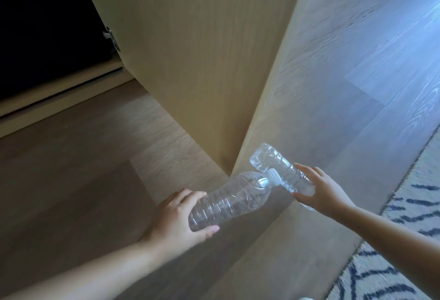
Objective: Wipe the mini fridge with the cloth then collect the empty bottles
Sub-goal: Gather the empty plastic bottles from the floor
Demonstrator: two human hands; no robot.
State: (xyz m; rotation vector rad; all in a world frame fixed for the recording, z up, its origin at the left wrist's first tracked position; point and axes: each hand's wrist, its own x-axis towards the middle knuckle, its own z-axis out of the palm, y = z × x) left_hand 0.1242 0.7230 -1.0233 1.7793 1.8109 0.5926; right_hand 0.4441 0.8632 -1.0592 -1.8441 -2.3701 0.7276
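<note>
My left hand grips a clear empty plastic bottle near its base; its white cap points up and right. My right hand holds a second clear, crumpled bottle by one end, its other end pointing up and left. The two bottles touch where the first one's cap meets the second one's side. Both hang just above the wooden floor. No cloth is in view, and the mini fridge cannot be made out.
An open wooden cabinet door stands straight ahead, its metal hinge at the left beside the dark cabinet interior. Wood floor spreads around. A pale rug with dark stripes lies at the lower right.
</note>
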